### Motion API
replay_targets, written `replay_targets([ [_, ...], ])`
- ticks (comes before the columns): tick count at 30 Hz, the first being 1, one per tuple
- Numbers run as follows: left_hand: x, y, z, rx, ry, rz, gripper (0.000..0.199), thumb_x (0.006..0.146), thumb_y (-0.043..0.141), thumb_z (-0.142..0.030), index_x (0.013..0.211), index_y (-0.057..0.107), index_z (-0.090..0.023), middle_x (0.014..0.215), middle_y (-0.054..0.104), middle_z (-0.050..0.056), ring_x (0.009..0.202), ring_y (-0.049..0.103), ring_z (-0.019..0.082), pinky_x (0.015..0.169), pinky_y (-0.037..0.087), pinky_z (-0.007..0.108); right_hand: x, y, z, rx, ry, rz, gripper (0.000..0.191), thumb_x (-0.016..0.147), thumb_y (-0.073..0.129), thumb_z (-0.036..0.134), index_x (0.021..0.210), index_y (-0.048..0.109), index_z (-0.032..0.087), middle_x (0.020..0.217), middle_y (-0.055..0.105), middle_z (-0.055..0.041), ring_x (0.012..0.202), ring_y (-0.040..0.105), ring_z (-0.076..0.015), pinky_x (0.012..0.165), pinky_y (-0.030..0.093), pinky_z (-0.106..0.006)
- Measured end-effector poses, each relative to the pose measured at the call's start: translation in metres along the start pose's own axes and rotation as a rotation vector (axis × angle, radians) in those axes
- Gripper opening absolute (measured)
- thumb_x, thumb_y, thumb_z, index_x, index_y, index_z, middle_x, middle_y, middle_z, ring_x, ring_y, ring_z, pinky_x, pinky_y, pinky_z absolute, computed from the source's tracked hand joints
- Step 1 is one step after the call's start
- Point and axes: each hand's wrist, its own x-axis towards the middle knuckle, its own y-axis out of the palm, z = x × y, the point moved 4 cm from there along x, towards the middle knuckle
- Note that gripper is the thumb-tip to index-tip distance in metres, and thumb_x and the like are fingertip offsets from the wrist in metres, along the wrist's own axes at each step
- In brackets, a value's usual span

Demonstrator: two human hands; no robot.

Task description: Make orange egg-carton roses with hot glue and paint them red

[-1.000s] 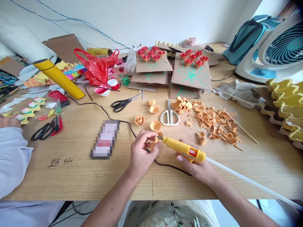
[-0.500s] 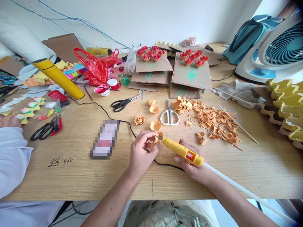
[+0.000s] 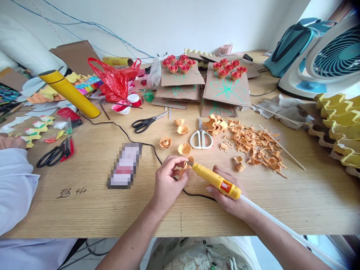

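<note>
Between the closed fingers of my left hand (image 3: 170, 180) is a small orange paper flower (image 3: 185, 169), partly covered by the fingertips. My right hand (image 3: 229, 195) is wrapped round a yellow glue gun (image 3: 215, 180). Its metal tip points left and meets the flower, though I cannot see whether glue is coming out. A white glue stick (image 3: 270, 214) runs from the back of the gun. Just beyond my left hand lie an orange petal cup (image 3: 184, 149), a rolled orange rose (image 3: 165, 142) and another open blossom (image 3: 182, 129). White-handled scissors (image 3: 201, 140) rest beside them.
Orange cardboard scraps (image 3: 257, 144) and a thin wooden stick (image 3: 281, 146) lie to the right. Black scissors (image 3: 147, 123) and a blurred phone (image 3: 125, 165) are to the left. Red flowers (image 3: 180, 63) stand on cardboard (image 3: 227, 90). A co-worker's sleeve (image 3: 17, 183) rests at left.
Almost nothing differs. Both hands, the flower and the glue gun keep their places; the view has shifted very slightly.
</note>
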Motion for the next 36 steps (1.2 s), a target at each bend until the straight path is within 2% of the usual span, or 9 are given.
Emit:
replay_targets([
  [5, -0.0003, 0.0003, 0.0001, -0.015, 0.003, -0.013, 0.02, 0.087, 0.065, -0.01, 0.103, 0.07, -0.021, 0.1, 0.067, 0.005, 0.091, 0.069, 0.016, 0.07, 0.059, 0.02, 0.001, -0.0007, 0.0012, -0.029, 0.045, 0.007, 0.031, 0.1, 0.057, 0.029, 0.075, 0.039, 0.024, 0.07, 0.044, 0.0024, 0.066, 0.043, -0.0163, 0.059, 0.035, -0.03],
  [20, -0.0016, -0.0002, -0.001, -0.02, 0.009, -0.011, 0.02, 0.088, 0.065, -0.01, 0.105, 0.07, -0.021, 0.1, 0.066, 0.004, 0.092, 0.068, 0.015, 0.073, 0.059, 0.02, -0.0005, 0.0002, -0.0008, -0.049, 0.022, -0.011, 0.032, 0.099, 0.056, 0.028, 0.074, 0.038, 0.024, 0.069, 0.044, 0.0029, 0.066, 0.045, -0.0161, 0.061, 0.037, -0.03],
  [36, -0.0016, 0.0, 0.0015, -0.037, 0.0, 0.0, 0.018, 0.089, 0.067, -0.014, 0.105, 0.07, -0.021, 0.102, 0.066, 0.006, 0.091, 0.068, 0.016, 0.068, 0.06, 0.02, -0.0001, -0.0001, 0.0006, -0.051, 0.019, -0.019, 0.031, 0.099, 0.056, 0.027, 0.073, 0.039, 0.024, 0.068, 0.045, 0.0027, 0.065, 0.045, -0.0157, 0.06, 0.037, -0.03],
])
